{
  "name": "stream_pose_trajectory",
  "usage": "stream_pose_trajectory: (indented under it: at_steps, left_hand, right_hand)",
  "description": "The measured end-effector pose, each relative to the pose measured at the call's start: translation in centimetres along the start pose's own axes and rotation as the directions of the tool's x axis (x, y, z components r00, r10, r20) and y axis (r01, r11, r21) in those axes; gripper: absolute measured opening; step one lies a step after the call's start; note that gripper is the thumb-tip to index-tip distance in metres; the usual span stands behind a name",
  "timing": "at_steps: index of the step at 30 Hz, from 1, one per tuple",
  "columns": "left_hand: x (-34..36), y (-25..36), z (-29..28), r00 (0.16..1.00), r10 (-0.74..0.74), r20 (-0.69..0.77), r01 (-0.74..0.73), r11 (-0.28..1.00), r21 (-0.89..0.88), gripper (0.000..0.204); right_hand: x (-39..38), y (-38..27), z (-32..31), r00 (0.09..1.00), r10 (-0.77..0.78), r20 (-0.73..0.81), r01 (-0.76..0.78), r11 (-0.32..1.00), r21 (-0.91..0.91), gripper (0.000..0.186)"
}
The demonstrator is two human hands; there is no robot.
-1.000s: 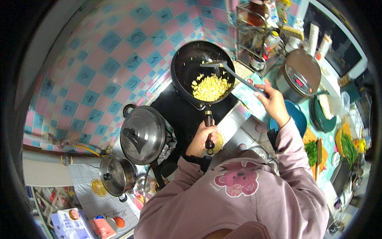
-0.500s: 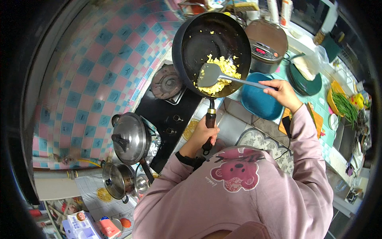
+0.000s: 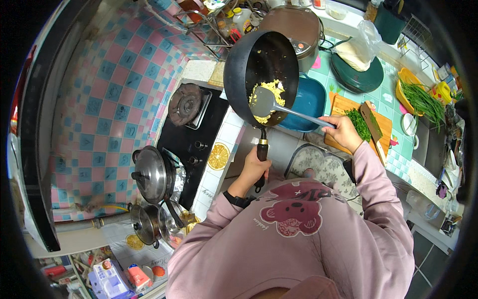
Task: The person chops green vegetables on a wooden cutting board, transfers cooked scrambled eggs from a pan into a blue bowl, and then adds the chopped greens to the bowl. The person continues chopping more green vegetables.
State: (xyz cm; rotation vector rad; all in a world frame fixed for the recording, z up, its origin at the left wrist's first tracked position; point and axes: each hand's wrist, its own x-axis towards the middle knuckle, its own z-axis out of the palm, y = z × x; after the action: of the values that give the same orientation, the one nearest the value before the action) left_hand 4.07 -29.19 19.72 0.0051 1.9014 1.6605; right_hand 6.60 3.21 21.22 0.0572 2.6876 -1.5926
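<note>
My left hand point(image 3: 256, 165) grips the wooden handle of a black wok point(image 3: 239, 74), which is tilted, off the burner, and over the near part of a blue plastic tub point(image 3: 308, 104). My right hand point(image 3: 337, 129) is closed on the grey handle of a spatula point(image 3: 261, 103), whose head lies against yellow scrambled egg bits point(image 3: 276, 87) in the wok. Right of my right hand, a wooden board point(image 3: 338, 105) holds chopped greens point(image 3: 358, 123) and a cleaver point(image 3: 371, 121).
A black stove point(image 3: 194, 139) has a bare burner point(image 3: 185, 104), with lidded pans point(image 3: 152, 174) at its near end. A rice cooker point(image 3: 294, 25) and wire rack point(image 3: 209, 32) stand beyond the wok. A green container point(image 3: 351, 79) and yellow basket of long greens point(image 3: 406, 79) sit on the right counter.
The wok has left the burner, moved rightward over the blue tub and tipped further. The spatula has come down onto the egg. The view has shifted, showing more of the right counter.
</note>
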Motion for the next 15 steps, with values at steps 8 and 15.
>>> stream_pose_trajectory:
  at_steps: [8,15]
  left_hand:
    - [-0.2,-1.2,3.4,0.99,0.021,-0.138,-0.006,0.994,0.112,0.032]
    - [-0.3,-1.4,3.8,0.984,0.035,-0.175,0.006,0.974,0.227,0.032]
  right_hand:
    - [-2.0,3.9,0.4,0.944,-0.197,-0.265,0.075,0.909,-0.411,0.026]
    - [-3.1,3.5,-1.2,0.895,-0.325,-0.307,0.11,0.826,-0.553,0.025]
